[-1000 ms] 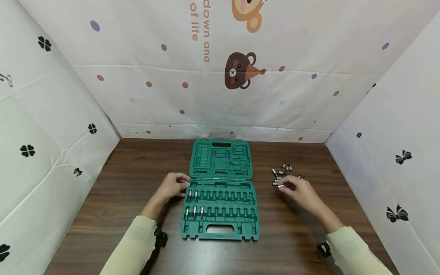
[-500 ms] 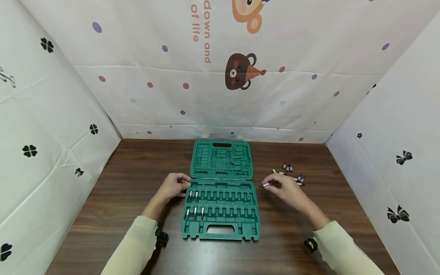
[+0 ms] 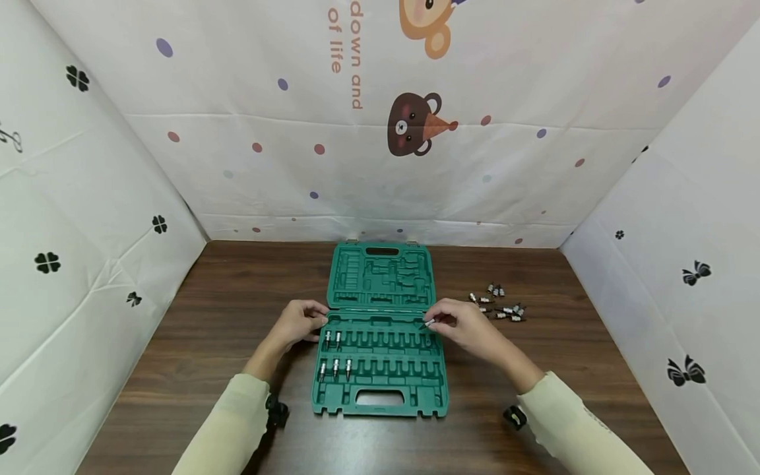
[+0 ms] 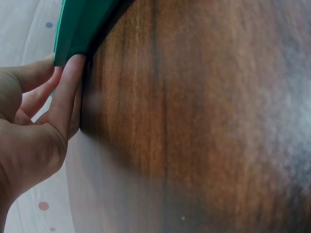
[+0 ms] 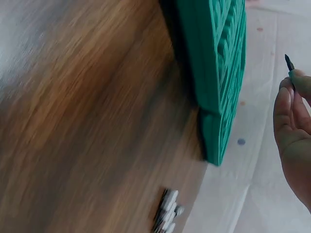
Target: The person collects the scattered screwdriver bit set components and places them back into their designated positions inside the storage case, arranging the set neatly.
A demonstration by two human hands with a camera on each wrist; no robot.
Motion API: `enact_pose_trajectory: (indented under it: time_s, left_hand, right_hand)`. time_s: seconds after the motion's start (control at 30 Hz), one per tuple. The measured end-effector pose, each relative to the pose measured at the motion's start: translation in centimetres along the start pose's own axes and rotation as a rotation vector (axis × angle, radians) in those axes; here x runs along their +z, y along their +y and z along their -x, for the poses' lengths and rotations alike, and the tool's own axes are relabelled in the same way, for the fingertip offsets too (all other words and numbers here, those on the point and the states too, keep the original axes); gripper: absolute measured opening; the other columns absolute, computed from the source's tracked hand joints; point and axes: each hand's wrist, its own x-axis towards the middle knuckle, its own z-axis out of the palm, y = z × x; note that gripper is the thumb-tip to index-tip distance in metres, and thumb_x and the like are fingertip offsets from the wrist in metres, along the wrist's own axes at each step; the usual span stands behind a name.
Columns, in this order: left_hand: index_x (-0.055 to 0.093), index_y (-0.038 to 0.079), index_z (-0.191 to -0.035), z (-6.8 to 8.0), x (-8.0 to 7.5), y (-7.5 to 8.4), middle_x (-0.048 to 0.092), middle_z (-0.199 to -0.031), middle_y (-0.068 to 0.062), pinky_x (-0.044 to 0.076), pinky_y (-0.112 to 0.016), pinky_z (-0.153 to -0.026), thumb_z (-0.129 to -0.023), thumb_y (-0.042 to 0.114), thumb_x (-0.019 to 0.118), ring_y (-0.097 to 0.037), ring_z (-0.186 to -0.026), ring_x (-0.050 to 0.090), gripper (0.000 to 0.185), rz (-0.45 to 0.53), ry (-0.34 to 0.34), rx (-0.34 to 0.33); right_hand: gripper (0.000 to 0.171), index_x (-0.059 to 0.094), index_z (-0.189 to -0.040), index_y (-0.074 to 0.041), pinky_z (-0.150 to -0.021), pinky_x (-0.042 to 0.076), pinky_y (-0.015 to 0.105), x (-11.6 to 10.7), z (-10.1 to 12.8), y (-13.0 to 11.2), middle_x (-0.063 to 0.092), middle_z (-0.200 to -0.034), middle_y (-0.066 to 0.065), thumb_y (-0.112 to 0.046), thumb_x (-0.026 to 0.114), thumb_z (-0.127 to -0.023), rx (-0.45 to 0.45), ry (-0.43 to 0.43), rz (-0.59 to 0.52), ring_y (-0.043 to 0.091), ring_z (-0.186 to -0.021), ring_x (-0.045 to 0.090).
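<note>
A green plastic tool case [image 3: 418, 397] lies unfolded on the table, its lid toward the back wall. My left hand [image 3: 295, 323] holds the case's left edge near the hinge; in the left wrist view the thumb and fingers pinch a corner of it. Several silver bit sockets [image 3: 336, 367] sit in slots at the left of both rows. Over the upper right of the slotted half, my right hand [image 3: 469, 330] pinches one bit socket [image 3: 427, 324] between thumb and fingers. Its dark pointed tip [image 5: 288, 61] sticks out in the right wrist view.
Loose bit sockets [image 3: 501, 313] lie in a scattered group on the table right of the case. Dark wood tabletop [image 3: 255, 277] surrounds the case. White printed sheets [image 3: 267, 178] wall off the back and both sides.
My right hand has taken a bit socket from the loose group and carried it left, over the case's upper right slots. My left hand has stayed at the case's left edge.
</note>
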Motion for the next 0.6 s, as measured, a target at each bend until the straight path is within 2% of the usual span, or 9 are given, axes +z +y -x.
enact_pose_trajectory:
  time_s: [0.37,0.6]
  left_hand:
    - [0.069,-0.001,-0.122,-0.3,0.0,-0.3,0.065,-0.104,-0.015,0.065,-0.035,-0.068,-0.102,0.003,0.063,-0.021,-0.085,0.067,0.021,0.003,0.004,-0.001]
    - [0.069,-0.002,-0.123,-0.1,0.0,0.0,0.064,-0.106,-0.017,0.065,-0.037,-0.069,-0.102,0.002,0.063,-0.021,-0.085,0.067,0.023,0.008,0.003,-0.005]
  right_hand:
    - [0.013,0.076,-0.111,-0.015,-0.079,0.057,0.026,2.4,-2.1,-2.1,0.071,-0.108,-0.009,-0.016,0.071,-0.099,-0.078,-0.122,-0.016,0.005,-0.092,0.063]
    - [0.014,0.076,-0.112,-0.013,-0.082,0.058,0.025,4.3,-3.1,-3.1,0.071,-0.108,-0.01,-0.017,0.072,-0.099,-0.131,-0.182,-0.033,0.003,-0.095,0.064]
